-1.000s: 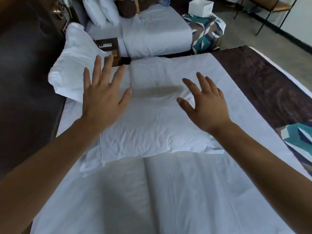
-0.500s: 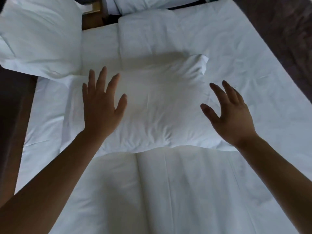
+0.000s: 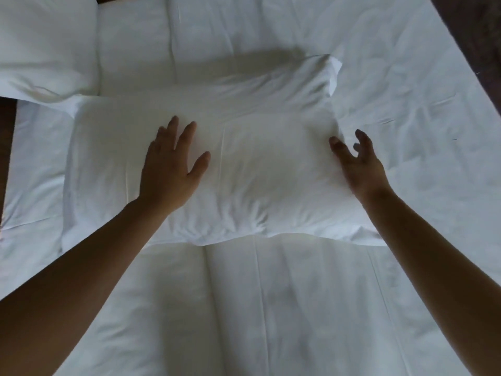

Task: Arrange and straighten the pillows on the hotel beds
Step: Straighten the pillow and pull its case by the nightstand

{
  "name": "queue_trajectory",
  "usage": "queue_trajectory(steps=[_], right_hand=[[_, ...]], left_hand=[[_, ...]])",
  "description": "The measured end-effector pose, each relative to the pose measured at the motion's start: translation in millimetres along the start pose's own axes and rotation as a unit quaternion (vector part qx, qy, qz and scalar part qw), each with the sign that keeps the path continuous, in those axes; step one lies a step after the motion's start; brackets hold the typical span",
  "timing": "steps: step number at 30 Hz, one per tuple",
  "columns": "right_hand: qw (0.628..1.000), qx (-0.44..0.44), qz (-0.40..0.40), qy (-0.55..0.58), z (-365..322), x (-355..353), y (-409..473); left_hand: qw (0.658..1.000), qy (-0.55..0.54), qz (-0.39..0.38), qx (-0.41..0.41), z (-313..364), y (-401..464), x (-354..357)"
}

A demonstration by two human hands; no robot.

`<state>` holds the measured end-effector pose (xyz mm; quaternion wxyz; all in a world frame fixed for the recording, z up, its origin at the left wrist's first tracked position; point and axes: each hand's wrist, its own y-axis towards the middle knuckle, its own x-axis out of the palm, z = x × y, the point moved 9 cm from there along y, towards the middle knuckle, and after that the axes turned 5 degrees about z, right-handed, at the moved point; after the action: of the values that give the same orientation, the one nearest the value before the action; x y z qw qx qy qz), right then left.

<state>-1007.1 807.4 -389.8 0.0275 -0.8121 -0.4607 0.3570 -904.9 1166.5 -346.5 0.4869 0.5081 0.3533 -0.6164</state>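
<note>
At the far left a second white pillow (image 3: 46, 42) lies at the bed's upper corner, its lower edge just beside the near pillow. The bed (image 3: 271, 308), covered in white sheet, carries both pillows; a dark bed runner (image 3: 479, 31) shows at the top right corner. The near pillow (image 3: 257, 172) lies flat across the middle of the bed. The left hand (image 3: 169, 166) rests palm-down on its left half, fingers straight and spread, grasping nothing. The right hand (image 3: 357, 161) is at the pillow's right edge, fingers loosely bent and spread, thumb touching the cloth; whether it pinches the fabric cannot be told. Compared with half a second ago, both hands sit lower onto the pillow, the right one closer to its edge, and the view has tipped further down.
</note>
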Motion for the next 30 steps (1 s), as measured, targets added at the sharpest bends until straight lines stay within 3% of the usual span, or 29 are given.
queue_trajectory(steps=[6,12,21,26,28,30], right_hand=[[0.991,0.084,-0.073,-0.079,23,21,19],[0.988,0.055,-0.137,-0.043,31,26,20],[0.996,-0.057,-0.041,-0.049,25,22,-21],[0.995,-0.091,-0.035,0.021,8,15,-93],[0.994,-0.101,-0.026,0.035,14,16,-125],[0.993,-0.101,-0.026,0.049,27,20,-156]], left_hand=[[0.999,0.034,-0.019,-0.003,15,39,25],[0.998,0.067,-0.011,0.003,15,24,47],[0.998,0.057,-0.008,0.008,-1,-13,47],[0.999,-0.031,-0.038,-0.017,-8,-17,10],[0.997,-0.061,-0.009,-0.05,-15,1,-17],[0.998,-0.044,0.03,-0.027,-5,27,-41]])
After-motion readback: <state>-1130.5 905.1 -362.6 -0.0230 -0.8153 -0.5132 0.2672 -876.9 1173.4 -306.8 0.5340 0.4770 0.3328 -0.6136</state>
